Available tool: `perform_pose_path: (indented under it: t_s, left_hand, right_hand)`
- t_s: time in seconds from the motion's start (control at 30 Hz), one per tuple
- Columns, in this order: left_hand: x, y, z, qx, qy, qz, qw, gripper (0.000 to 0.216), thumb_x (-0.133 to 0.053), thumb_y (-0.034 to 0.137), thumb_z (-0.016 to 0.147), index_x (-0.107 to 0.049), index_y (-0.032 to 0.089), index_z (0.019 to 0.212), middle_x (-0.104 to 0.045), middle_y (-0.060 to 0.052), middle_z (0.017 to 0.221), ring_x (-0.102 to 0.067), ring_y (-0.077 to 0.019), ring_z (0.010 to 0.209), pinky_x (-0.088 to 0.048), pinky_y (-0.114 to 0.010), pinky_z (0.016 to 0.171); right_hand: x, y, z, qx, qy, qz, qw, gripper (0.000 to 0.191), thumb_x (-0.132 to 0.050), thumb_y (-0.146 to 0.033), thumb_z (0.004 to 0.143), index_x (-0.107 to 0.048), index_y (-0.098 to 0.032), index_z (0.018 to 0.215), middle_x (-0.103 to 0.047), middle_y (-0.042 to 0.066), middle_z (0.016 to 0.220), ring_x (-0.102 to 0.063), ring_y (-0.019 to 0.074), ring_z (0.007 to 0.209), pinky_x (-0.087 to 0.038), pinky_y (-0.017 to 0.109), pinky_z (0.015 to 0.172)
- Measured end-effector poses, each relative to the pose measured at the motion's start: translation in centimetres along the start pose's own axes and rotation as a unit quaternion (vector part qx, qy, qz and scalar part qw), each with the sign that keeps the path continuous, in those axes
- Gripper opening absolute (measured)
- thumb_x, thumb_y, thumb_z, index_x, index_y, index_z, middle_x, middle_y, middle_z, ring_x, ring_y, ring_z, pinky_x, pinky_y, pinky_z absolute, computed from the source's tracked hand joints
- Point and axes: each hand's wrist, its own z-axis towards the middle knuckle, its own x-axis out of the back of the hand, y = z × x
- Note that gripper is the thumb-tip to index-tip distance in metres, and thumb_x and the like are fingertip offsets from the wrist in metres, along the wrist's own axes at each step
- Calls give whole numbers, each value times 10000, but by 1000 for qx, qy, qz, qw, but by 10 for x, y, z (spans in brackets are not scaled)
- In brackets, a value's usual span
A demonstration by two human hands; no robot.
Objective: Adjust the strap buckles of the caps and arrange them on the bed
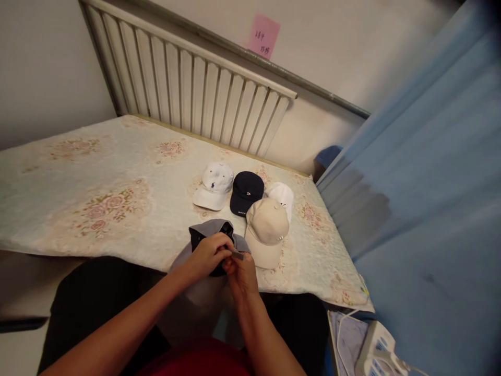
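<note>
Close to my body, a grey cap (207,228) is turned so that its dark inside faces me. My left hand (210,254) is closed, fingers pinching at the cap's strap (237,255). Right beside it, my right hand (242,272) is closed on the same strap from below; the exact finger grip is partly hidden. A beige cap (268,222) lies just past my right hand, overlapping a white cap (282,194) behind it. Farther back are a navy cap (248,189) and another white cap (216,180) with a small dark emblem.
The caps lie on a flowered bed cover (168,196). Behind it stands a pale slatted headboard (195,78), with a pink note (264,36) on the wall above. A blue curtain (410,183) hangs at right. A power strip (378,347) with cords sits at lower right.
</note>
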Motion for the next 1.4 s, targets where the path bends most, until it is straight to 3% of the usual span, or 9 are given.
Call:
perform_pose_path:
  t_s: [0.1,0.2,0.43,0.73,1.13,1.4]
  left_hand:
    - [3,-5,-1,11,-12,16,1000,88,-654,126,695,-675,207,667,-633,-33,781,-565,-166,699,-423,-246,658]
    - [5,-10,-3,41,-39,-35,998,33,-646,211,738,-630,202,711,-628,-29,764,-579,-161,654,-431,-257,622]
    - [7,-18,-3,45,-45,-103,993,105,-651,264,759,-599,200,693,-604,-18,781,-554,-154,717,-437,-254,686]
    - [9,-14,-3,16,-67,-41,997,216,-536,339,832,-558,185,682,-563,-15,872,-524,-153,788,-411,-274,756]
    - [8,-20,2,37,-76,-18,996,227,-544,248,766,-368,190,634,-530,-7,934,-494,-125,767,-402,-261,702]
    - [11,-19,2,30,-74,36,996,206,-522,205,741,-351,197,627,-548,-10,902,-499,-137,788,-389,-262,698]
  right_hand:
    - [-2,-4,-2,-14,-1,18,1000,171,-714,-198,655,-574,-156,565,-504,-58,440,-416,55,410,-332,181,430]
    - [-4,-7,-3,-27,-15,21,999,175,-676,-241,704,-603,-144,578,-524,-39,446,-441,67,414,-348,190,432]
    - [-3,-9,-4,-50,-2,30,998,185,-659,-235,706,-587,-144,562,-544,-29,479,-467,70,438,-349,183,431]
    - [-6,-11,-6,-84,-3,62,995,137,-693,-212,660,-604,-136,590,-560,-26,512,-450,57,445,-336,172,429]
    - [-4,-10,-7,-110,-5,88,990,129,-735,-166,615,-612,-125,607,-561,-34,514,-458,50,453,-357,175,447]
    - [-2,-9,-5,-124,-5,81,989,116,-740,-153,602,-629,-122,609,-572,-29,519,-468,53,457,-367,182,453]
